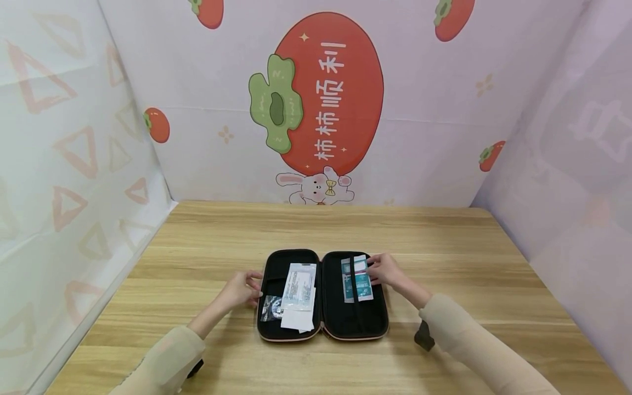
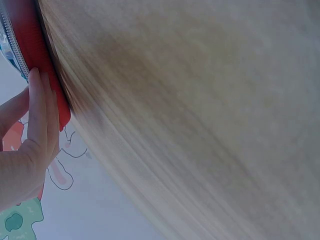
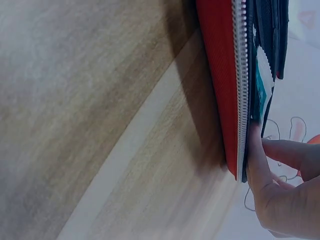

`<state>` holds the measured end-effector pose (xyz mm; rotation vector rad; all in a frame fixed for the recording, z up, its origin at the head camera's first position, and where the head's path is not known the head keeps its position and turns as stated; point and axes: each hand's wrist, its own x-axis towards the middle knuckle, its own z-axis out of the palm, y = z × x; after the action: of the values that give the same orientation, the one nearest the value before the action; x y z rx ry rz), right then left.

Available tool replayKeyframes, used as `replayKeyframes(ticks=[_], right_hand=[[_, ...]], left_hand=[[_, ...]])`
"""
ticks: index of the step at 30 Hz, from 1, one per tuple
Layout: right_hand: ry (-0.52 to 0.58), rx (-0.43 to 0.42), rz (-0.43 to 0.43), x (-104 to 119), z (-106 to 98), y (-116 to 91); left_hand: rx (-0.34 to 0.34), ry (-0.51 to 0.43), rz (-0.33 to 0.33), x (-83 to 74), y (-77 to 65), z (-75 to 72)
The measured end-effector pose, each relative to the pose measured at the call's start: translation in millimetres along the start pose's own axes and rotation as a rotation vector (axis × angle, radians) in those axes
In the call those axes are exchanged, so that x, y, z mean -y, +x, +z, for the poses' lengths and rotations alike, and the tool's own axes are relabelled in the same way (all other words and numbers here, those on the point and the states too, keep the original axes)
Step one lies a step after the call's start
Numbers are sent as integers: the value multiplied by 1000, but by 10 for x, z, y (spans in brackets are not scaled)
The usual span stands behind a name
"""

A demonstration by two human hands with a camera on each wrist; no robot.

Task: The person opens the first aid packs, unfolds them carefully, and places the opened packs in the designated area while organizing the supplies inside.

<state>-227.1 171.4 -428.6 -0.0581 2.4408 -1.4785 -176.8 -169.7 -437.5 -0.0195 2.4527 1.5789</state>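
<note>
A zippered case (image 1: 291, 336) lies unfolded flat on the wooden table, black inside and red outside. My left hand (image 1: 243, 288) touches its left edge; in the left wrist view, straight fingers (image 2: 37, 110) rest along the red side wall by the zip. Teal-and-white packets (image 1: 364, 286) lie under a black elastic strap (image 1: 354, 280) in the right half. At their upper right corner, my right hand (image 1: 385, 270) pinches a packet between thumb and finger. In the left half are white paper packets (image 1: 298, 288) and a small clear bag (image 1: 271, 308) with something round and pale inside.
The wooden table (image 1: 207, 236) runs up to a patterned cloth backdrop (image 1: 207, 164), with cloth side walls at left and right. A dark thing (image 1: 424, 337) shows beneath the right sleeve and another dark piece (image 1: 195, 368) beside the left sleeve.
</note>
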Motion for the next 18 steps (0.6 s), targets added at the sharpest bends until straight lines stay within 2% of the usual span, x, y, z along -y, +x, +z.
replayKeyframes(ticks=[6,12,15,16,18], right_hand=[[41,35,-7,-27,63,62],[48,16,34,19,148,84],[74,24,27,-85,177,191],[104,43,-19,-209,183,286],[120,59,-28,-323,198,394]], left_hand=[[-8,0,-2,3,-3,6],[0,-15,2,-6,-12,4],[-1,-16,-1,-12,-14,3],[0,-15,0,-13,-14,2],[0,-14,3,-14,-14,0]])
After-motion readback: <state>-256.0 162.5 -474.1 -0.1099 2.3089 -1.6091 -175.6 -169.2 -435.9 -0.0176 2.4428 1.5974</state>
